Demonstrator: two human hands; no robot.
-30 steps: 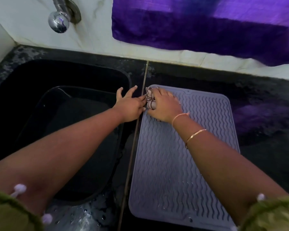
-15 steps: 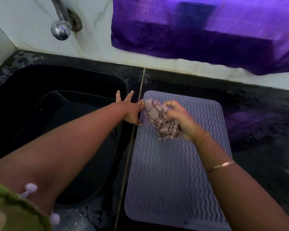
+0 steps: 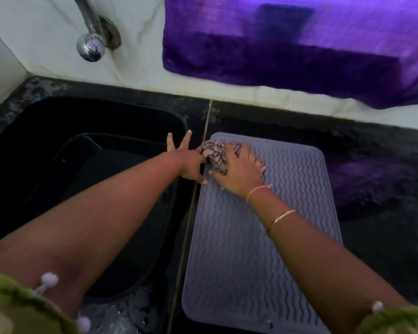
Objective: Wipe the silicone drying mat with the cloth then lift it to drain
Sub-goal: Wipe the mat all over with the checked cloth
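Note:
A grey silicone drying mat (image 3: 246,249) with wavy ridges lies flat on the black counter, right of the sink. My right hand (image 3: 237,172) presses a bunched white cloth with dark red checks (image 3: 215,153) onto the mat's far left corner. My left hand (image 3: 187,162) rests with fingers spread at the mat's left edge, beside the cloth, its thumb touching the mat. It holds nothing.
A black sink (image 3: 58,141) with a dark tub (image 3: 121,213) inside lies to the left. A chrome tap (image 3: 89,44) juts from the white wall. A purple cloth (image 3: 299,44) hangs on the wall behind. Wet black counter (image 3: 384,189) extends right of the mat.
My right hand lifted the cloth off the mat half a second ago and has now pressed it back down at the far left corner. My left hand stayed at the mat's edge.

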